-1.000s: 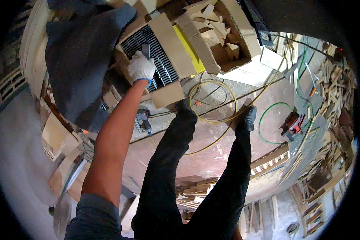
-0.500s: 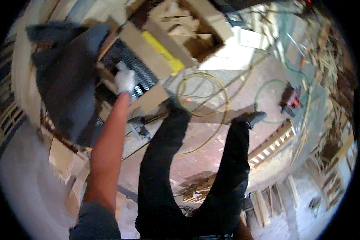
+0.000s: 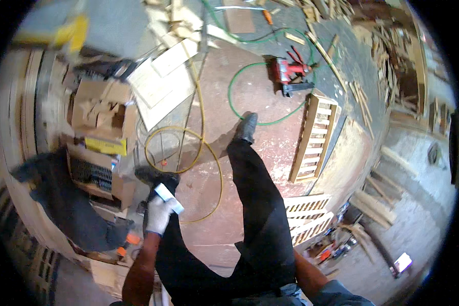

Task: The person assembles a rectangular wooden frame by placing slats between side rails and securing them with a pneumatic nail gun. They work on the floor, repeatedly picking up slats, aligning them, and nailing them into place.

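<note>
My left hand (image 3: 158, 217), in a white glove, is closed around a pale, shiny strip of staples (image 3: 169, 198) above my left shin. Its end sticks out past the fingers. To the left stands an open carton (image 3: 123, 186) with rows of dark metal staples (image 3: 93, 176) inside. On the floor board ahead lies a red air stapler (image 3: 290, 71) with a green hose (image 3: 232, 89) looped beside it. My right forearm (image 3: 309, 273) shows beside my right thigh; the hand itself is hidden.
A second carton (image 3: 79, 115) holds wood scraps. A yellow hose (image 3: 220, 188) coils by my left foot. Slatted wooden frames (image 3: 296, 171) lie to the right, near loose tools (image 3: 331, 250). A dark cloth (image 3: 69, 204) hangs at the left. Wood offcuts (image 3: 387, 76) pile up far right.
My left hand has come out of the staple carton and back toward my left leg, now with the strip in it. The view has swung to the right.
</note>
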Demonstrator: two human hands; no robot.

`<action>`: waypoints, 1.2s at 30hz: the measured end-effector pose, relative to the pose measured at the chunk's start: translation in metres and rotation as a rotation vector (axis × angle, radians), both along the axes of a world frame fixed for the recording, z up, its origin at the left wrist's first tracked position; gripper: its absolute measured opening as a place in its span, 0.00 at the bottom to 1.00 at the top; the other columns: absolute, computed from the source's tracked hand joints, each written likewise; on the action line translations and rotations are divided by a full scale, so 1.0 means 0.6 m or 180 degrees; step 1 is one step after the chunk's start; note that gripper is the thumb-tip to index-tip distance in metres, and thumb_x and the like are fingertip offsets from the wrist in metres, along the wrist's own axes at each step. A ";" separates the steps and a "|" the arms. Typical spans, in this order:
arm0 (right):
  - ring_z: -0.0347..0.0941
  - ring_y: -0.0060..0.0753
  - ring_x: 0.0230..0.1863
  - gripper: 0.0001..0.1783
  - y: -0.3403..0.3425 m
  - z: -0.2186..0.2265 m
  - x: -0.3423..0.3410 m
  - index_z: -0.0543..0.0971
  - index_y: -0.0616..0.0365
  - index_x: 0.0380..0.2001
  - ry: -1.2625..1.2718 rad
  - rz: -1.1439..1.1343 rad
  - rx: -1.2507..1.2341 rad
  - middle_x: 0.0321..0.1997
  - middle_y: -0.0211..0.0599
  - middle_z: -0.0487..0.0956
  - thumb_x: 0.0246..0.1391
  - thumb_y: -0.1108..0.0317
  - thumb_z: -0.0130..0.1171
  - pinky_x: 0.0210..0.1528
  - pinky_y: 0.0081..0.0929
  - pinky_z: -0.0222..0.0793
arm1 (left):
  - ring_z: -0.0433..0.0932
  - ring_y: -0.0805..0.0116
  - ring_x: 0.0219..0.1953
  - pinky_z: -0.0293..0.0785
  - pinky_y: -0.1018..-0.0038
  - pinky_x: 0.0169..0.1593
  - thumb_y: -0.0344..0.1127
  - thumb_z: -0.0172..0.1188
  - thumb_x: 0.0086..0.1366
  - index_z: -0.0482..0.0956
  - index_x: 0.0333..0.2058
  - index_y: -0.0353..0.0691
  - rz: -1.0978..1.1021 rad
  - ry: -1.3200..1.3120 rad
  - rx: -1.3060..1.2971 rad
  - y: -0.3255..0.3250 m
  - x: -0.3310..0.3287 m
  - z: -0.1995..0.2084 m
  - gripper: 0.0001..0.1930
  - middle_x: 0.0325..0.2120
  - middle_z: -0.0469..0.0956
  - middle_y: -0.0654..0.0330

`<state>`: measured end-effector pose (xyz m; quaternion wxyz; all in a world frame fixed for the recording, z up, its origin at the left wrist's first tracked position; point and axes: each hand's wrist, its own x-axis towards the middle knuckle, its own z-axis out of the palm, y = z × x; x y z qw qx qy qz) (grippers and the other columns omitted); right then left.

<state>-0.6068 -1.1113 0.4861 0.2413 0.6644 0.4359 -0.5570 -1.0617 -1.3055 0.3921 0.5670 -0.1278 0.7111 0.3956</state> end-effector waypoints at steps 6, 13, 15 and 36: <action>0.82 0.47 0.35 0.22 0.053 -0.075 0.138 0.76 0.58 0.58 0.0786 0.0636 0.0705 0.35 0.45 0.84 0.60 0.68 0.58 0.38 0.41 0.77 | 0.82 0.74 0.36 0.79 0.72 0.44 0.31 0.64 0.64 0.81 0.37 0.35 -0.1179 -0.0158 0.0280 0.293 0.108 0.176 0.06 0.34 0.84 0.63; 0.83 0.39 0.46 0.22 0.251 0.052 0.003 0.85 0.66 0.47 -0.0011 -0.1917 0.0260 0.45 0.51 0.87 0.70 0.55 0.55 0.51 0.34 0.74 | 0.81 0.76 0.36 0.78 0.73 0.42 0.32 0.65 0.66 0.83 0.42 0.35 -0.2118 -0.0042 -0.0047 0.581 0.151 0.268 0.08 0.34 0.84 0.65; 0.83 0.40 0.47 0.23 0.261 0.074 0.000 0.84 0.67 0.47 -0.0057 -0.1735 0.0427 0.45 0.51 0.87 0.70 0.55 0.55 0.52 0.35 0.74 | 0.81 0.76 0.39 0.78 0.74 0.45 0.33 0.67 0.65 0.83 0.43 0.36 -0.2344 -0.0050 -0.0015 0.630 0.161 0.272 0.10 0.37 0.85 0.66; 0.76 0.28 0.45 0.23 0.520 0.172 -0.283 0.82 0.64 0.52 -0.0366 -0.4274 0.0171 0.47 0.31 0.84 0.75 0.57 0.46 0.49 0.31 0.74 | 0.83 0.71 0.27 0.81 0.76 0.27 0.36 0.67 0.68 0.83 0.42 0.30 -0.3174 -0.1348 -0.0531 1.074 -0.041 0.433 0.13 0.31 0.85 0.56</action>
